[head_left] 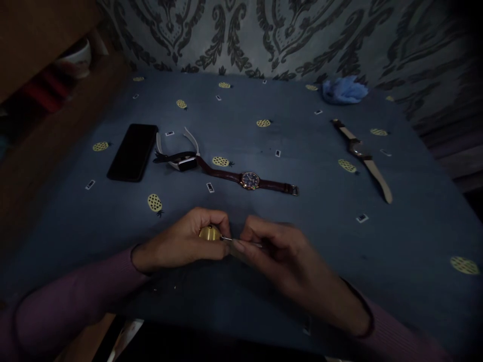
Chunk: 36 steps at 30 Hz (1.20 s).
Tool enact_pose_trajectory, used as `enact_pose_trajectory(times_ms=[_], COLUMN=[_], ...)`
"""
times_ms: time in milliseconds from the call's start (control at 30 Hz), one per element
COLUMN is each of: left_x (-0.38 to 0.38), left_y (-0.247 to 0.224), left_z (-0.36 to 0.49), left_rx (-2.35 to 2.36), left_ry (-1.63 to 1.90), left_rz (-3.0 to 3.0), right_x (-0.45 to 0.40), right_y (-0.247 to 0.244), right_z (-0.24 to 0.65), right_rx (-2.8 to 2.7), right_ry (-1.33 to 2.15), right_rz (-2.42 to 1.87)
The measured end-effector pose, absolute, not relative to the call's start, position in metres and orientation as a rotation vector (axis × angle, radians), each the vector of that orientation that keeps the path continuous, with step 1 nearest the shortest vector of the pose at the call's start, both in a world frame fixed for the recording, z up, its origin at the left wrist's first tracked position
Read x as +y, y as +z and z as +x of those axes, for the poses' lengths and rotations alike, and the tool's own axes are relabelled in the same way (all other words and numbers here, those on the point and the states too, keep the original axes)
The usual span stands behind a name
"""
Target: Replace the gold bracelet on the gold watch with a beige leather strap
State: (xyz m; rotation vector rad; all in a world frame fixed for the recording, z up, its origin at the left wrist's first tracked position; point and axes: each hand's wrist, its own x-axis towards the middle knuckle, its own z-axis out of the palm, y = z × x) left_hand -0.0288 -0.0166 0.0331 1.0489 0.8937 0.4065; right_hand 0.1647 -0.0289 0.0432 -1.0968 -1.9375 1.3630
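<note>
A gold-coloured round piece sits at the near edge of the blue patterned cloth, in the left hand; take it as the clock's centre. The left thumb and fingers close around it, leaving only part showing. At 3 o'clock the right hand pinches a thin metal rod, which points to the piece; whether the tip touches is too dim to tell.

Between 10 and 11 o'clock lies a black phone, with a white-banded smartwatch just beside it, between 11 and 12. At 1 o'clock a brown-strapped watch lies dial up, 1 strap end reaching the smartwatch. A pale-strapped watch rests well apart at 2 o'clock, and a crumpled blue bundle lies beyond, between 1 and 2.
</note>
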Motion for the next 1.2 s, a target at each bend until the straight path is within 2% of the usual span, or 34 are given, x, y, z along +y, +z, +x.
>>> enact_pose_trajectory(times_ms=[1033,1200], left_x=[-0.0176,-0.0173], left_y=[0.0317,0.0325], left_z=[-0.0283,-0.0277], left_rx=[0.882,0.880], left_ry=[0.419,0.432], left_rz=[1.066,1.059], right_x=[-0.0327,-0.0302], right_y=[0.0409,0.0389], right_z=[0.1672,0.1685], right_rx=[-1.889,-1.953], right_ry=[1.516,1.455], right_rz=[-1.073,-1.128])
